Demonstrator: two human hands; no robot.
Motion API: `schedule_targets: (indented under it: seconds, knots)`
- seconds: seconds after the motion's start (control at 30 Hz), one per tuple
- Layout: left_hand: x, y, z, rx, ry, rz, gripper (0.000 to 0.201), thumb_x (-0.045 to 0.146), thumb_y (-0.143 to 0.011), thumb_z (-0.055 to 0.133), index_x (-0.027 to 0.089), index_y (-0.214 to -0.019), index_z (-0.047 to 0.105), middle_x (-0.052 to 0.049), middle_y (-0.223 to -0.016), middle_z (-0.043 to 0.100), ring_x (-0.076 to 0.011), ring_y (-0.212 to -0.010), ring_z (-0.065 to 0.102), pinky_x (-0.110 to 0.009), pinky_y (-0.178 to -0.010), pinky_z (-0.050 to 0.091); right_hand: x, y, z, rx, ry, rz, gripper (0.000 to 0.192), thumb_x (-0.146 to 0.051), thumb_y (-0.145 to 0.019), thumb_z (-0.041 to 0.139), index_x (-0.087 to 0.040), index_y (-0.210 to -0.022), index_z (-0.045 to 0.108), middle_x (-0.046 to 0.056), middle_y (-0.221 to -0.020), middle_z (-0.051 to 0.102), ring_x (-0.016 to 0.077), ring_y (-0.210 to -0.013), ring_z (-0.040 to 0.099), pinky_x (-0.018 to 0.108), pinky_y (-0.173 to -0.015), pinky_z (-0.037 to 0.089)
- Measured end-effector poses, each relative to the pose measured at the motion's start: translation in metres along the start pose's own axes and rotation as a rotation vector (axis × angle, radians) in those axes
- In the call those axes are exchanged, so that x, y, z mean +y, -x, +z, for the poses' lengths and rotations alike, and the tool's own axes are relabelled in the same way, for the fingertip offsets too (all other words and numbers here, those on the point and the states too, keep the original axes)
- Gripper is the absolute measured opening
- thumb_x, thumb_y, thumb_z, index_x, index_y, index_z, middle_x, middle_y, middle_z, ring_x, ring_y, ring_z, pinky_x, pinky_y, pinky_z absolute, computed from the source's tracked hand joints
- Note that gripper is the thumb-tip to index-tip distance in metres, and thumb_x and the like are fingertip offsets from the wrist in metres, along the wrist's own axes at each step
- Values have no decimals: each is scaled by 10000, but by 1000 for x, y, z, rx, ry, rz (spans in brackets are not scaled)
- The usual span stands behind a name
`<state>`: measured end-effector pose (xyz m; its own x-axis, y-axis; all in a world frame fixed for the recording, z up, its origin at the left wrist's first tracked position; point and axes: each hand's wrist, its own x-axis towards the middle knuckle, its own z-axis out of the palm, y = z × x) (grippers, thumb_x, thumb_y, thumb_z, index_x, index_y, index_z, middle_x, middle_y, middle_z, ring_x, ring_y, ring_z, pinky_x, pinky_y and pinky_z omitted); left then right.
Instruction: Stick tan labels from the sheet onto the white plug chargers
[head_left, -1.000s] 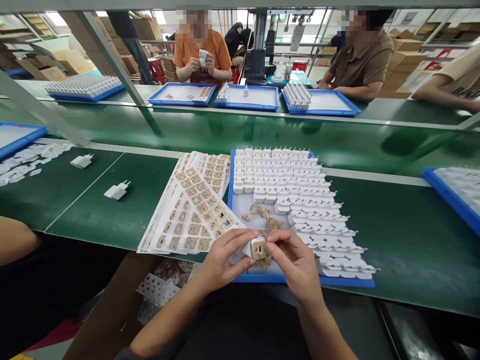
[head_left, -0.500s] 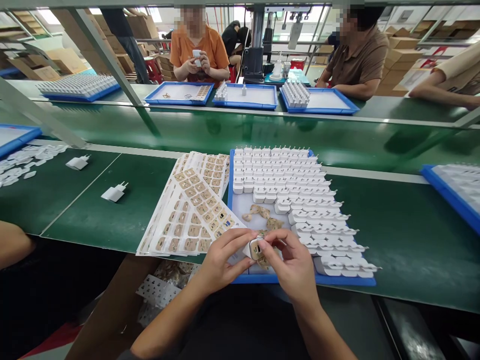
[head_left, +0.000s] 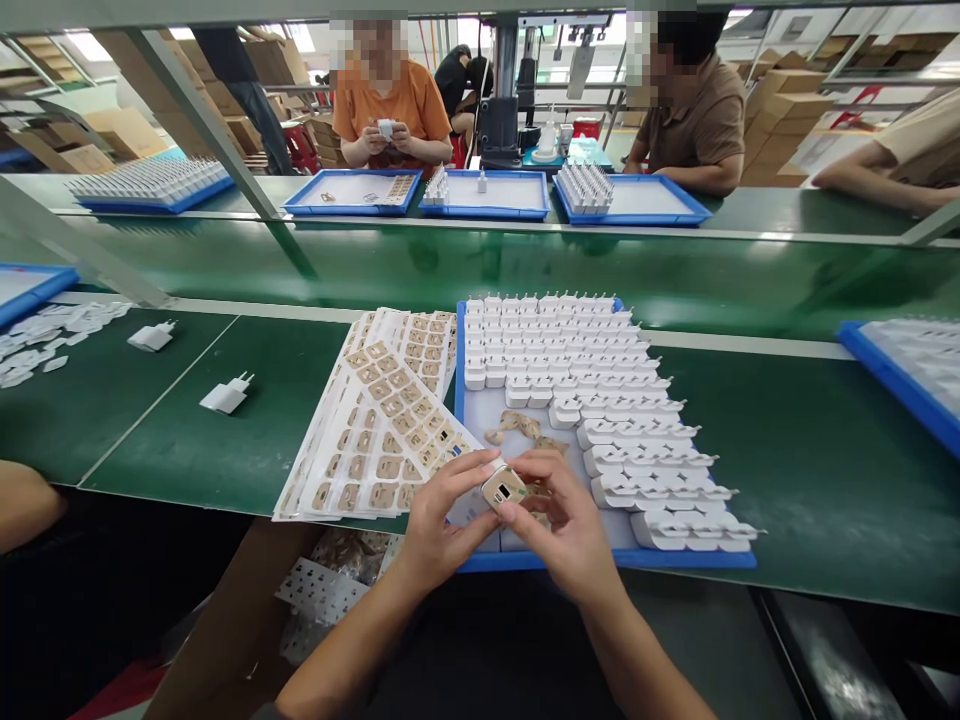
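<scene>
Between both hands is one white charger plug [head_left: 504, 487], its end face turned toward me and covered by a tan sticker with port cutouts. My left hand [head_left: 448, 510] is closed on its left side. My right hand [head_left: 566, 520] grips it from the right, the thumb at the face's lower edge. Below and behind the hands lies a blue-rimmed tray [head_left: 459, 385] holding rows of white charger plugs [head_left: 559, 345], pins up. Crumpled tan film pieces [head_left: 521, 422] lie in the tray. Left of it, sticker sheets [head_left: 352, 440] fan out, one loose sheet [head_left: 409, 400] reaching toward my left hand.
Two charger plugs [head_left: 227, 394] lie apart on the green table [head_left: 172, 430] at left, near a pile of white pieces [head_left: 52, 335]. Another blue tray [head_left: 900, 385] is at the right edge. Across the raised divider, people sit behind more trays [head_left: 487, 210].
The charger plug has turned so its stickered face shows more fully toward me. My right thumb has slid down from across the face to its lower edge.
</scene>
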<state>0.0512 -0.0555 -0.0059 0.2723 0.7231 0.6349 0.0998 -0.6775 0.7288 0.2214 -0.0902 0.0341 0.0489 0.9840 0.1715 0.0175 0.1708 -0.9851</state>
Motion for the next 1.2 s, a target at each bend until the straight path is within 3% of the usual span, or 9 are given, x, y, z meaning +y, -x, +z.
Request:
schedule_targets:
  seconds: [0.07,0.17,0.37,0.53,0.7,0.87,1.2]
  knots:
    - [-2,2,4,31,19,26,513,154,-866,751,268,-1320,542,-121,-1334,669,-248,-1223,665,-432,-1006,569,1,-1,0,25,-65,14,162,-334,-920,690,-267,-1042,774,72,-1002,620,192,-860,655,273,-623,616]
    - [-4,5,10,63,-7,62,515,141,-854,757,265,-1301,532,-120,-1316,674,-244,-1199,679,-424,-968,591,3,-2,1,72,-56,13,218,-361,-970,612,-255,-957,802,64,-899,624,178,-788,640,259,-582,587]
    - [-4,1,15,123,-82,71,394,183,-899,697,286,-1242,531,-104,-1252,662,-223,-1133,684,-406,-885,623,9,0,11,72,-14,-31,299,-370,-821,780,-268,-1093,708,83,-1097,577,223,-968,621,265,-636,568]
    - [1,-2,22,125,-117,114,465,111,-889,690,305,-1266,499,-96,-1267,638,-203,-1147,674,-337,-833,642,13,-3,17,163,-108,-96,76,-297,-877,717,-261,-943,703,34,-938,556,183,-879,590,260,-664,506]
    - [1,-2,24,130,-106,121,533,77,-855,721,306,-1281,496,-94,-1282,613,-206,-1169,658,-349,-855,651,11,-6,15,148,-100,-114,108,-265,-941,617,-275,-954,725,47,-965,586,199,-919,592,288,-706,506]
    - [0,-1,22,115,-195,182,494,97,-885,694,310,-1288,503,-91,-1308,609,-217,-1194,651,-405,-924,636,11,-4,13,118,-128,-109,113,-209,-900,647,-280,-967,704,40,-991,567,197,-936,566,274,-703,480]
    - [0,-2,22,109,-258,287,497,60,-860,715,226,-1292,534,-115,-1288,646,-223,-1193,668,-403,-968,628,21,-1,12,147,-196,-85,185,-130,-889,568,-268,-889,691,8,-957,570,170,-914,565,285,-781,452]
